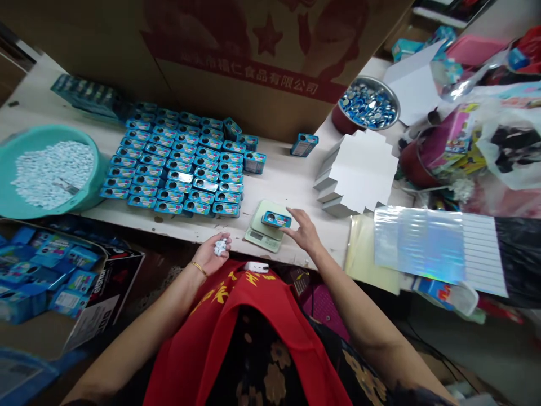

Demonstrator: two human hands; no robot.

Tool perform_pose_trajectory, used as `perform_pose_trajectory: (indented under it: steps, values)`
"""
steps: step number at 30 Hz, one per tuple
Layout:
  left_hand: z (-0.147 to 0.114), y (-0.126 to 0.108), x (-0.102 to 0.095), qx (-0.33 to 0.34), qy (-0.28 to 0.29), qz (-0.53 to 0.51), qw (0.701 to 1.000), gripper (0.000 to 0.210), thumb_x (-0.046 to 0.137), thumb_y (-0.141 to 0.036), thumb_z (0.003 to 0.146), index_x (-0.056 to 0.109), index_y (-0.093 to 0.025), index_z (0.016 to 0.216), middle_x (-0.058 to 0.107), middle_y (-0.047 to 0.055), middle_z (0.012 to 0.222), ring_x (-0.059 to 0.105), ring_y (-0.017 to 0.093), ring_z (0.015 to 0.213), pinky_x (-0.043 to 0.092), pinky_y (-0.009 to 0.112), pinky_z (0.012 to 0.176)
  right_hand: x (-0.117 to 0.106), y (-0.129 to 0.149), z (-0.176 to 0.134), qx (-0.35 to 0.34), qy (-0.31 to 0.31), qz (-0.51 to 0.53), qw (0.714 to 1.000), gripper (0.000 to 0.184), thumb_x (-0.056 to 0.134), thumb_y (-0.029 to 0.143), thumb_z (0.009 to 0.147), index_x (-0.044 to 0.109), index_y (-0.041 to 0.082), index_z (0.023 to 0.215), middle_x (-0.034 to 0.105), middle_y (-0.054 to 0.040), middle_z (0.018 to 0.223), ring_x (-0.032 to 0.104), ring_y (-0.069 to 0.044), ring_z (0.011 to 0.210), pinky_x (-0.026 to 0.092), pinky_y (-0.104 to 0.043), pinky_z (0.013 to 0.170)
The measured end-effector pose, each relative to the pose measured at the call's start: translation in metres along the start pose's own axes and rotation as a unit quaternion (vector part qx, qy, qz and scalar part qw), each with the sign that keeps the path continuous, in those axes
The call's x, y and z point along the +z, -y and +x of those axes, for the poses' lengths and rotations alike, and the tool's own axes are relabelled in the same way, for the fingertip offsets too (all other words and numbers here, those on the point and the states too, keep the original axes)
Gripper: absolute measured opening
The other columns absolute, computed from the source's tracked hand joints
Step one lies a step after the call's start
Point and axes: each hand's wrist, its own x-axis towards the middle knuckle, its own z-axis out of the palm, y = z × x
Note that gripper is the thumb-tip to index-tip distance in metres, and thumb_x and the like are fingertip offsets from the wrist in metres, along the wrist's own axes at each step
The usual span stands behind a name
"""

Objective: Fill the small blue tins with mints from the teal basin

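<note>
Cupped palm up at the table's front edge, my left hand (pixel 212 254) holds a small heap of white candies (pixel 220 247). To its right, a pale green kitchen scale (pixel 261 239) lies on the table. On the scale's platform is a small blue tin (pixel 274 219) with a dark round opening in its top. My right hand (pixel 305 228) has thumb and fingers around the tin's right end. Rows of similar blue tins (pixel 181 166) stand left of the scale.
A turquoise basin (pixel 95 180) of white candies, with a metal scoop, stands far left. Below it is a carton (pixel 122 270) of blue boxes. A large cardboard box (pixel 236 96) rises at the back. Rightward are stacked white cartons (pixel 359 169) and a metal bowl (pixel 396 104) of round lids.
</note>
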Motion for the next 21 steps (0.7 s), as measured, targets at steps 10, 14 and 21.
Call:
perform_pose_trajectory:
  steps: [10,14,21]
  values:
    - [-0.015,-0.016,-0.016,0.03,0.016,-0.003,0.999,0.023,0.042,-0.004,0.075,0.055,-0.009,0.093,0.055,0.007,0.073,0.049,0.007,0.054,0.034,0.013,0.037,-0.035,-0.022,-0.017,0.178,-0.174,0.069,0.966,0.028,0.049,0.034,0.077,0.057,0.018,0.1,0.056,-0.0074,0.099,0.055,-0.014,0.078,0.048,-0.033,0.071]
    - [-0.017,-0.015,-0.013,0.033,0.038,0.015,0.999,0.021,0.042,-0.004,0.076,0.055,-0.009,0.091,0.051,0.005,0.071,0.046,0.005,0.052,0.029,0.011,0.033,-0.034,-0.018,-0.017,0.152,-0.155,0.071,0.974,0.029,0.052,0.035,0.077,0.057,0.018,0.1,0.055,-0.0064,0.098,0.055,-0.014,0.077,0.048,-0.033,0.072]
    - [-0.019,-0.014,-0.01,0.037,0.029,0.028,0.999,0.015,0.047,-0.006,0.075,0.056,-0.011,0.086,0.049,0.003,0.068,0.043,0.004,0.05,0.027,0.01,0.033,-0.017,0.0,-0.012,0.069,-0.044,0.029,0.996,0.051,0.06,0.041,0.071,0.045,0.023,0.116,0.049,-0.0078,0.109,0.051,-0.018,0.092,0.046,-0.035,0.076]
